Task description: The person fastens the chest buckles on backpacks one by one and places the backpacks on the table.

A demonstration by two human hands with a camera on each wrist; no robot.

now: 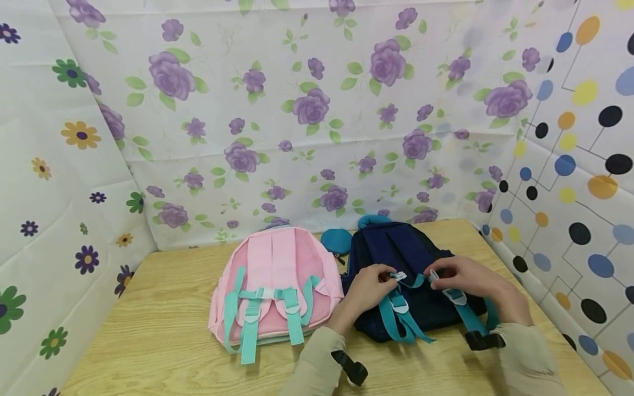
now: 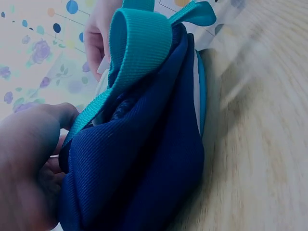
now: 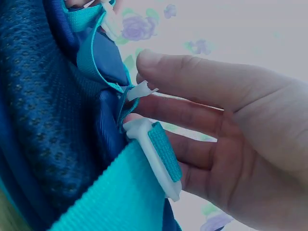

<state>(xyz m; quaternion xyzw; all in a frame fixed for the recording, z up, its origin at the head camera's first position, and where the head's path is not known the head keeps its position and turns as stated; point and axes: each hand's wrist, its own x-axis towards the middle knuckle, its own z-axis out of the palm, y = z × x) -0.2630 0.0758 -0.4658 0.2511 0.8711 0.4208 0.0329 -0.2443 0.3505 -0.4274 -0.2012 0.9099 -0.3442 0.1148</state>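
A navy backpack (image 1: pixel 391 247) lies with its straps up, on the right of the table. My left hand (image 1: pixel 369 286) pinches one white chest-strap buckle half (image 1: pixel 399 275) between thumb and fingers, over the left shoulder strap. At the other side my right hand (image 1: pixel 470 280) holds the second white buckle half (image 1: pixel 434 275) at its fingertips. Between them sags a teal webbing strap (image 1: pixel 412 284). In the right wrist view this buckle half (image 3: pixel 141 90) sits against the fingers below the thumb, and a white strap adjuster (image 3: pixel 156 159) lies close under it.
A pink backpack (image 1: pixel 272 253) with teal straps, its chest buckle (image 1: pixel 266 293) joined, lies left of the navy one. Behind them is a round blue pouch (image 1: pixel 337 242). The wooden table (image 1: pixel 163 324) meets patterned sheets at the back and both sides.
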